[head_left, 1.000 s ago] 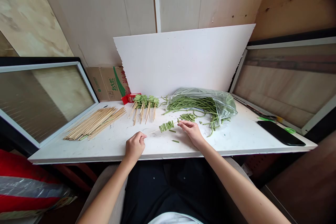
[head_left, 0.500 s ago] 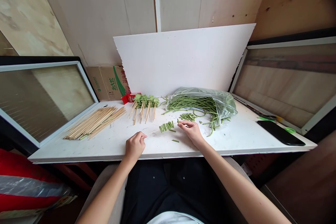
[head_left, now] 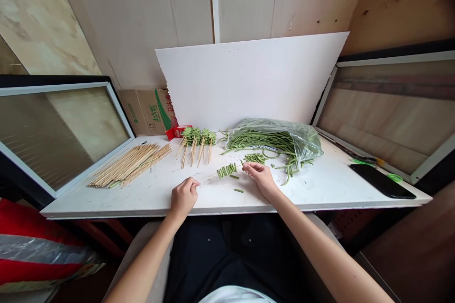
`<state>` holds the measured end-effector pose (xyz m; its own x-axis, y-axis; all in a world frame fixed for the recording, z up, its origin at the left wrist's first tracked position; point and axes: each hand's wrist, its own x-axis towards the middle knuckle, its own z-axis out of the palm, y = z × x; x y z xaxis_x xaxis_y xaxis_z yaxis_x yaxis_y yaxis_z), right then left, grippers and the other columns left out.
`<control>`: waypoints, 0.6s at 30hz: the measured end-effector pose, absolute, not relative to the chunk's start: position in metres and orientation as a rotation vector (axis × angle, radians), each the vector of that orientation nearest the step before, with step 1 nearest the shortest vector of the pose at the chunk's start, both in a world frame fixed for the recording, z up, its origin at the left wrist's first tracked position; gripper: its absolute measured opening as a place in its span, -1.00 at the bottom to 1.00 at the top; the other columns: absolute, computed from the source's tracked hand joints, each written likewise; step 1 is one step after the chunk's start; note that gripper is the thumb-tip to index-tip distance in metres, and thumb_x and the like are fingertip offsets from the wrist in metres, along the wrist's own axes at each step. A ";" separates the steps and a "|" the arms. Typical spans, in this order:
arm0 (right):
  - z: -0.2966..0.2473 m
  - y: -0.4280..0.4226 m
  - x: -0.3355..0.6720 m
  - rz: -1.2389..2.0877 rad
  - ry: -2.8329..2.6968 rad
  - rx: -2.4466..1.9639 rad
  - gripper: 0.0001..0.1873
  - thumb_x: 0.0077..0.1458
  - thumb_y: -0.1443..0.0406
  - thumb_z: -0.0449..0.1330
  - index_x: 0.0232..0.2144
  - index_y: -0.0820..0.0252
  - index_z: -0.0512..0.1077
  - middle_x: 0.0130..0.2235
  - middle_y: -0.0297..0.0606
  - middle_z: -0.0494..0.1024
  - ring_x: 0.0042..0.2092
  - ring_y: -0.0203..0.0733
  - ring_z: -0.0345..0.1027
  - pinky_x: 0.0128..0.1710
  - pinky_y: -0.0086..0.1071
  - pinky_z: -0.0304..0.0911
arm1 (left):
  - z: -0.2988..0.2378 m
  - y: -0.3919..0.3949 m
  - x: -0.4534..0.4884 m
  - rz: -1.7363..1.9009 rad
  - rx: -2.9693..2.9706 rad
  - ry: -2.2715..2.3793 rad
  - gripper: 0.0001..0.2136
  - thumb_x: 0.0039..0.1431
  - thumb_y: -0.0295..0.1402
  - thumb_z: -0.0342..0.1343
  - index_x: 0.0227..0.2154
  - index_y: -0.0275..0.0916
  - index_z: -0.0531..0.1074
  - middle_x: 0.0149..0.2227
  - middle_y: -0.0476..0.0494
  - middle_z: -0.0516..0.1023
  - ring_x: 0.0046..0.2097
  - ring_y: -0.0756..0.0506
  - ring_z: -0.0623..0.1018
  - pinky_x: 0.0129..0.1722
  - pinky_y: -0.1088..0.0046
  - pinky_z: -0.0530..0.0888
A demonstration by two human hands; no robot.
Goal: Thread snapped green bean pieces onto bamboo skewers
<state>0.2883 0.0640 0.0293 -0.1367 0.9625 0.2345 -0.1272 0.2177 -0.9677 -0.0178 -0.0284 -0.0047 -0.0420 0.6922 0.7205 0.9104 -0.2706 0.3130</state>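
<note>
My left hand (head_left: 184, 196) is closed around the near end of a thin wooden skewer (head_left: 209, 178). Several short green bean pieces (head_left: 226, 170) sit side by side on that skewer, crosswise to it. At the skewer's far tip, my right hand (head_left: 260, 178) pinches one cut green bean piece (head_left: 242, 163) between thumb and fingertips. Two loose pieces (head_left: 238, 191) lie on the white table below the skewer. Just beyond my right hand is a small heap of cut bean pieces (head_left: 254, 157).
Long green beans (head_left: 261, 140) spill from a clear plastic bag (head_left: 309, 142) at the back right. Filled skewers (head_left: 201, 139) lie at the back, bare skewers (head_left: 130, 164) at the left. A black phone (head_left: 382, 181) and scissors (head_left: 362, 155) lie at the right. A cardboard box (head_left: 145, 111) stands behind.
The view has shifted very slightly. Both hands keep nearly the same place, with the bean piece still at the skewer's tip.
</note>
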 end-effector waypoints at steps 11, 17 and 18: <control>0.022 0.071 0.289 1.323 -1.358 -0.821 -0.57 -0.02 -0.07 0.41 -0.30 0.15 0.62 -0.15 -0.19 0.63 -0.15 -0.14 0.43 -0.25 -0.37 0.24 | -0.006 -0.028 -0.019 -1.201 -1.992 -1.683 -0.81 0.32 -0.47 0.04 -0.42 -0.15 0.44 -0.37 -0.02 0.66 -0.37 -0.07 0.60 -0.38 0.46 0.38; 0.031 0.063 0.289 1.263 -1.425 -0.868 -0.58 -0.01 -0.07 0.40 -0.34 0.14 0.60 -0.26 -0.23 0.62 -0.24 -0.14 0.38 -0.22 -0.33 0.25 | -0.007 -0.028 -0.020 -1.193 -2.017 -1.695 -0.80 0.32 -0.47 0.03 -0.44 -0.15 0.42 -0.38 -0.02 0.66 -0.36 -0.07 0.61 -0.36 0.46 0.39; 0.032 0.061 0.290 1.253 -1.435 -0.864 -0.59 0.00 -0.07 0.39 -0.34 0.15 0.60 -0.26 -0.23 0.62 -0.24 -0.14 0.38 -0.20 -0.33 0.25 | -0.007 -0.028 -0.020 -1.194 -2.022 -1.698 -0.80 0.32 -0.47 0.03 -0.44 -0.15 0.42 -0.38 -0.03 0.65 -0.36 -0.08 0.61 -0.35 0.46 0.39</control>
